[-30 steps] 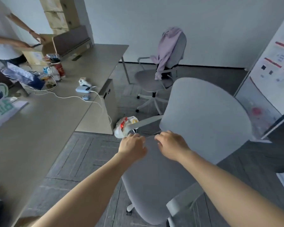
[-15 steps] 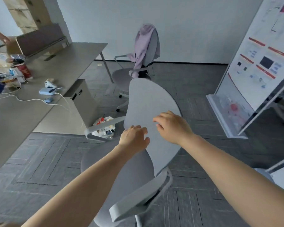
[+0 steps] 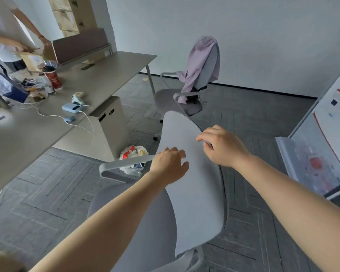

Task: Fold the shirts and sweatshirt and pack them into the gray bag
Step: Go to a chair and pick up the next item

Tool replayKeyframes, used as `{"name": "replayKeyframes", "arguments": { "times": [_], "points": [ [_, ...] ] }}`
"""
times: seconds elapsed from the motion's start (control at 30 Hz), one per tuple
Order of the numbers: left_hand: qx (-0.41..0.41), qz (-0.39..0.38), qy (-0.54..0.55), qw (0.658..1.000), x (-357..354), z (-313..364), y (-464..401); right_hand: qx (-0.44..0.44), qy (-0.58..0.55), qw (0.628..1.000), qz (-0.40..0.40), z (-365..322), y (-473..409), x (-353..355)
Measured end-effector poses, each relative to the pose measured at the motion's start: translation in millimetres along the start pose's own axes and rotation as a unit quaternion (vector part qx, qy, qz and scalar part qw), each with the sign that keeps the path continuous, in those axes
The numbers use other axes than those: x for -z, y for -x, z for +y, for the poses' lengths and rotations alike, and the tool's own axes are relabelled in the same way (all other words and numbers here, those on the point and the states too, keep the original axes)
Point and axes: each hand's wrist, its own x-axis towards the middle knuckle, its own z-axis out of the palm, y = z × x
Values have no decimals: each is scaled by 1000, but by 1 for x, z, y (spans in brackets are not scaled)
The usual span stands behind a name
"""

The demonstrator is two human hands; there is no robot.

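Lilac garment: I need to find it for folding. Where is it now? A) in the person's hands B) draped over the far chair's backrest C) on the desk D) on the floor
B: the lilac garment hangs over the far chair by the wall.

Gray chair (image 3: 194, 183) swivelled backrest edge-on; right hand (image 3: 223, 147) moved onto backrest edge.

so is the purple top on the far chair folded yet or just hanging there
Not folded: the purple top hangs loosely draped over the far chair's backrest, one sleeve trailing down toward the seat.
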Motion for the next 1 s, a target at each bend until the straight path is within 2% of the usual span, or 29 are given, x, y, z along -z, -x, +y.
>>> {"name": "replayKeyframes", "arguments": {
  "times": [0.17,0.3,0.57,0.67,0.73,0.83,1.0],
  "points": [
    [70,50,5,996,2,3,-29,92,-55,994,-16,45,-48,-16],
    [163,101,-1,981,3,14,-41,178,-123,976,-33,71,-89,-29],
    [310,174,41,934,5,84,-30,358,-188,909,-104,102,-134,-36],
    [359,163,73,916,2,110,-31,419,-181,881,-127,109,-142,-35],
    [387,135,85,908,-3,127,-36,436,-162,867,-178,115,-148,-35],
    [397,110,18,911,-19,152,-44,451,-109,855,-230,125,-151,-38],
    [419,169,-51,890,-52,171,-44,441,-124,869,-188,126,-133,-47]
  ]
}}
